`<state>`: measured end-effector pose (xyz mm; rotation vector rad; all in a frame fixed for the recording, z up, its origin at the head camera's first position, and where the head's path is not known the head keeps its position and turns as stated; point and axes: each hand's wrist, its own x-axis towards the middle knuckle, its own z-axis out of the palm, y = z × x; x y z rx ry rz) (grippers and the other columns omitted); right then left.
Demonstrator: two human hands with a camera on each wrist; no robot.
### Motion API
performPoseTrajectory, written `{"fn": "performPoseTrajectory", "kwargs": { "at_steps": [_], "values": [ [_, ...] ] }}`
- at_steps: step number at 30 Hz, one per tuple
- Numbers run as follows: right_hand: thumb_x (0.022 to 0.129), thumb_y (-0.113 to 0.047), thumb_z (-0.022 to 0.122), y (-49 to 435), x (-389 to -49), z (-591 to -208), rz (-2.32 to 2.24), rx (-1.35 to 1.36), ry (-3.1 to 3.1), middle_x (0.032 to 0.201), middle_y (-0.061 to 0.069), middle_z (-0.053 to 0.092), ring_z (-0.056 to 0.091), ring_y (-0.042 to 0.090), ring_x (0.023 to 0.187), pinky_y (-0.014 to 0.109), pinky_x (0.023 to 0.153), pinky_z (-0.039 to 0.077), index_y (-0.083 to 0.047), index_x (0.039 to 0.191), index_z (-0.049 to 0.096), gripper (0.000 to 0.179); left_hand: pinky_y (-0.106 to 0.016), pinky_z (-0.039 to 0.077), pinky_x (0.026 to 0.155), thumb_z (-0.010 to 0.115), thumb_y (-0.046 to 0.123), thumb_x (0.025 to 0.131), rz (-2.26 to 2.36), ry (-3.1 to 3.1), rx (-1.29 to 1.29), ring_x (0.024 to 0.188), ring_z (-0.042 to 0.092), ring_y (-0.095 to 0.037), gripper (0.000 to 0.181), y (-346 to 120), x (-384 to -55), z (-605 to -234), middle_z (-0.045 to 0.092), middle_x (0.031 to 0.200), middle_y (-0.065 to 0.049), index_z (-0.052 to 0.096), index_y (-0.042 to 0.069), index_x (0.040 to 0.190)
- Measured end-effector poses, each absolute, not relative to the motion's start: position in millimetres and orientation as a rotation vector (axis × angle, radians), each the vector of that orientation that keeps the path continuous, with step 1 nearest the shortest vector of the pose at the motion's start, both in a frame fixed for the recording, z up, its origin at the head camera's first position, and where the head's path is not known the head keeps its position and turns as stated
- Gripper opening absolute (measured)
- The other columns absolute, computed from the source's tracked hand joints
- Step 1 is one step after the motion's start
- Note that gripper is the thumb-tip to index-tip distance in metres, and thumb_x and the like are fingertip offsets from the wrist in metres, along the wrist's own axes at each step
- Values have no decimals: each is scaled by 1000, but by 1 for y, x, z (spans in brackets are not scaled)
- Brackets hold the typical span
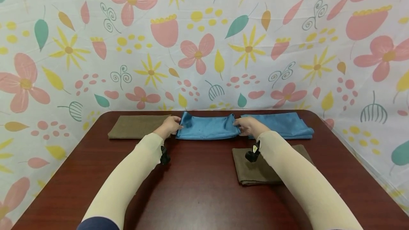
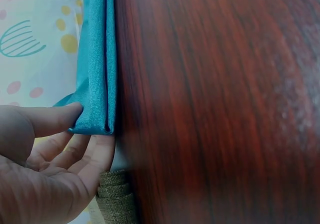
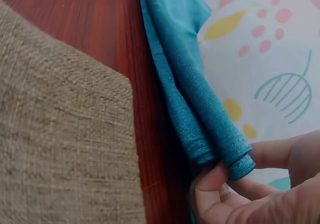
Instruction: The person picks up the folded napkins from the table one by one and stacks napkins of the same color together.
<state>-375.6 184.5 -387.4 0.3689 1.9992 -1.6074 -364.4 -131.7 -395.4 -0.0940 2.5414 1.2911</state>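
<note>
A folded blue cloth (image 1: pixel 207 129) lies at the middle of the table's far edge, its two ends raised a little. At its left end my left hand (image 1: pixel 170 125) grips the corner. In the left wrist view, that hand's thumb lies on top of the blue cloth (image 2: pixel 97 74) and the fingers are below it. My right hand (image 1: pixel 250 127) holds the other end. The right wrist view shows the blue cloth (image 3: pixel 200 99) pinched in layers between thumb and fingers of the right hand (image 3: pixel 270 199).
A folded brown cloth (image 1: pixel 135 126) lies at the back left, beside the left hand. Another folded blue cloth (image 1: pixel 281 125) is at the back right, behind the right hand. Under the right forearm lies a second brown cloth (image 1: pixel 255 169). A flowered sheet (image 1: pixel 204 45) hangs behind the dark wooden table (image 1: pixel 191 187).
</note>
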Motion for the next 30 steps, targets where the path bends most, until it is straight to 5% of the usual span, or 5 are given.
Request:
{"fn": "performPoseTrajectory", "kwargs": {
  "at_steps": [6,12,21,30],
  "values": [
    [101,-15,49,196,-397,-409,-1589,318,2015,152,20,32,44,32,131,46,106,42,-19,157,18,64,-44,48,102,57,8,98,1324,2510,-105,127,51,-36,50,-132,-364,-394,41,148,-21,41,0,144],
    [104,-9,34,179,-365,-378,-1640,334,1976,160,21,14,31,33,140,49,114,32,-16,158,5,61,-44,47,103,58,8,97,1389,2468,-135,130,48,-33,50,-132,-366,-396,41,149,-19,42,2,145],
    [100,-2,38,180,-371,-389,-1781,412,1985,162,19,-7,6,33,149,48,120,23,-6,155,-8,72,-45,47,103,59,8,97,1466,2435,-162,126,51,-34,48,-135,-368,-400,41,149,-16,44,3,143],
    [100,2,40,180,-372,-388,-1851,443,1945,163,14,-10,11,32,149,50,118,27,-6,153,-17,78,-47,44,106,55,9,99,1598,2340,-227,127,51,-36,47,-137,-368,-399,44,147,-16,43,6,144]
  ]
}}
